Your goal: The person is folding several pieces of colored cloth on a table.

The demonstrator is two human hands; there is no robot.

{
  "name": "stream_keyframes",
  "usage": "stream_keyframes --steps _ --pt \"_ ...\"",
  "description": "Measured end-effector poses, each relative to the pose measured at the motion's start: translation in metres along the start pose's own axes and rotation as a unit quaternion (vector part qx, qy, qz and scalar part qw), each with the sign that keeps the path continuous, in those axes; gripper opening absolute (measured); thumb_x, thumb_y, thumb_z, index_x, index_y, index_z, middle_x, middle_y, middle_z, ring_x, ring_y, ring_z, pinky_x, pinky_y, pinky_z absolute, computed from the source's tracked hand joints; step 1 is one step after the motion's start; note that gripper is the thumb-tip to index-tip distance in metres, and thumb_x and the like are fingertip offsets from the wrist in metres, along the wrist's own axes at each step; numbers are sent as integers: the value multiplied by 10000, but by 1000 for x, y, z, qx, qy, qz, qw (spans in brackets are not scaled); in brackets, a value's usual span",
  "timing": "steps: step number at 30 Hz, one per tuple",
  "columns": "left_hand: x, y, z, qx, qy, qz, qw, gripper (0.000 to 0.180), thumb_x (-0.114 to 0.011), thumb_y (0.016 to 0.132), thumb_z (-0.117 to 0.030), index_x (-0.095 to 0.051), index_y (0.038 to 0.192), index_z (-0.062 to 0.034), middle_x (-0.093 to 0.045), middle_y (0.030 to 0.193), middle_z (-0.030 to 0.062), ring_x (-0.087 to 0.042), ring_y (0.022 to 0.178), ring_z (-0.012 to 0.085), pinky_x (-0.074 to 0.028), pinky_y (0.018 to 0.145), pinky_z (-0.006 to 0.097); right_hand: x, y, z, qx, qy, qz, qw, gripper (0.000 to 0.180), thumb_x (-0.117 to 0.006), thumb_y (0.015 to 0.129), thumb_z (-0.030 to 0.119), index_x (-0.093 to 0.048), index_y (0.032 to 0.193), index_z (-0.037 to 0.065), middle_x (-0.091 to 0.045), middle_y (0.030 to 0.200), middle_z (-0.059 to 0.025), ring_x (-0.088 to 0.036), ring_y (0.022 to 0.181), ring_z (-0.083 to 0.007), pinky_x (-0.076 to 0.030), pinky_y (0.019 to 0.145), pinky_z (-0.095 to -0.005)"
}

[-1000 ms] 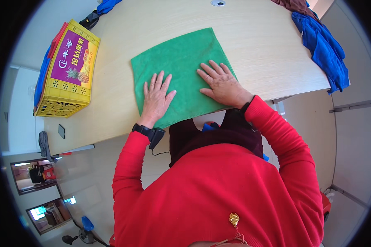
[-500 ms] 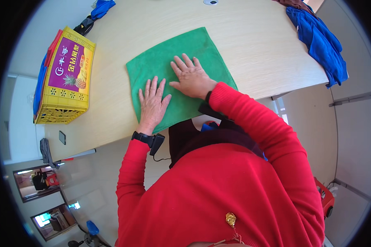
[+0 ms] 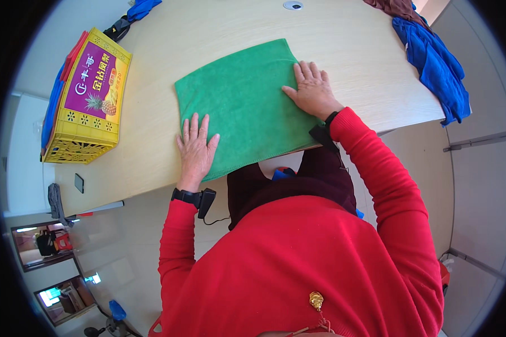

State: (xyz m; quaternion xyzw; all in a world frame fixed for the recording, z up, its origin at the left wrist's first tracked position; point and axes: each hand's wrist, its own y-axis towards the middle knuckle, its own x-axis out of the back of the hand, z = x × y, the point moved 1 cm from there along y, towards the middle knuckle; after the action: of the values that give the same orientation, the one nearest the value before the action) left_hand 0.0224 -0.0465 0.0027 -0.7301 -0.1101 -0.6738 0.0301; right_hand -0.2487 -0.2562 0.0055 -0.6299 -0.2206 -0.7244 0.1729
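Observation:
A green cloth (image 3: 247, 106) lies spread flat on the pale wooden table (image 3: 371, 78), its near edge reaching the table's front edge. My left hand (image 3: 195, 150) rests flat on the cloth's left side, toward the near corner, fingers apart. At the right edge of the cloth lies my right hand (image 3: 314, 90), palm down with the thumb stretched toward the cloth's middle. Neither hand grips anything. Dark straps with small black devices sit on both wrists.
A yellow plastic crate (image 3: 90, 95) with a purple panel stands at the table's left, cloths over its far side. A phone (image 3: 79, 183) lies near the left front edge. Blue cloth (image 3: 433, 64) and brown cloth (image 3: 396, 8) lie at the right. A round cable grommet (image 3: 293, 5) is at the back.
My right hand has slid from the cloth's middle to its right edge. The left hand has moved slightly left and down, still flat on the cloth.

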Motion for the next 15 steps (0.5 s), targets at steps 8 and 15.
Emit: stream_keyframes --steps 8,15 --pt "23 69 -3 -45 7 6 999 609 -456 1017 -475 -346 1538 -179 -283 1615 112 -235 1494 322 -181 1181 569 3 28 67 99 14 -27 995 733 -420 1001 538 -322 1526 35 -317 1584 -174 -232 1488 -377 -201 1194 -545" --pt "-25 99 14 -51 22 -30 998 622 -423 1017 -513 -357 1533 -173 -288 1614 109 -231 1493 331 -185 1179 582 -24 48 57 117 42 -26 992 751 -406 990 572 -327 1531 57 -296 1602 -151 -219 1498 -352 -180 1207 -525"
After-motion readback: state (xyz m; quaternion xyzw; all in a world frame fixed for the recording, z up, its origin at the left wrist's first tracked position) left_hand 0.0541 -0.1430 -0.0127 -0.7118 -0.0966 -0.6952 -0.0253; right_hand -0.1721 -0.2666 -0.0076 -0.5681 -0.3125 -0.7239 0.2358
